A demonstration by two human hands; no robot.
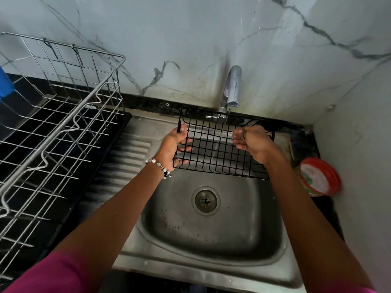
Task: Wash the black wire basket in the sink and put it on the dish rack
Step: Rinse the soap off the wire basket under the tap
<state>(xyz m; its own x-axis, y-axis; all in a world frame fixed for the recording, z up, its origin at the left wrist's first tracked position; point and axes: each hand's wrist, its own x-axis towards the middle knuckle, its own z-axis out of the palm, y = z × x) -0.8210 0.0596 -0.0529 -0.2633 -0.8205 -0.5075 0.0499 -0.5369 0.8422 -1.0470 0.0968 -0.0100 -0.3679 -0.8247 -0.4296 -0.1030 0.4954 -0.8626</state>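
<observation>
In the middle of the frame the black wire basket (222, 144) is held tilted above the sink (211, 240), just under the tap (232, 87). The left hand (173, 144) grips its left edge, fingers curled round the wires, while the right hand (251, 142) lies on the mesh with fingers curled; whether it grasps a wire I cannot tell. The dish rack (53, 115) stands at the left of the frame.

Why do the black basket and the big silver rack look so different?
The black wire basket is small and dark; the dish rack is bigger and shiny silver. The basket is held up over the sink by the left hand; the rack sits on the counter. Both are wire grids.
</observation>
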